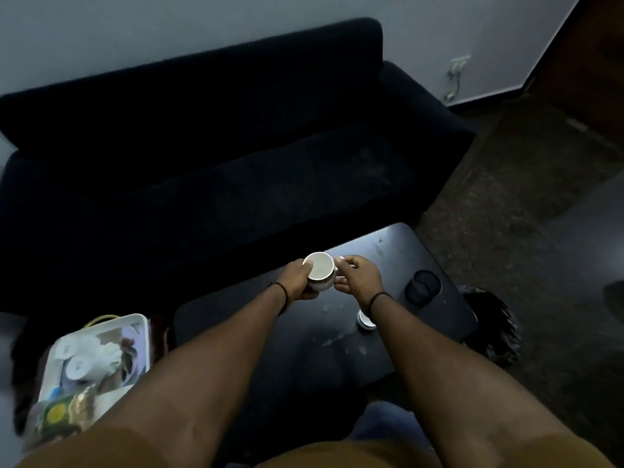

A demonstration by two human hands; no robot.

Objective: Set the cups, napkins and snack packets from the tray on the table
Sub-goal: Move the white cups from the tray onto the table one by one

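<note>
A white cup (320, 270) is held over the far side of the small black table (304, 346). My left hand (299, 282) grips its left side and my right hand (358, 276) pinches its handle on the right. A second white cup (365, 320) stands on the table near the right edge, partly hidden by my right wrist. At the lower left lies the white tray (138, 322), which carries rolled white napkins (76, 361) and green and yellow snack packets (59, 415).
A long dark sofa (219, 157) fills the space beyond the table. A round recessed cup holder (422, 287) sits in the table's right end. A dark fringed object (496, 329) lies on the carpet to the table's right.
</note>
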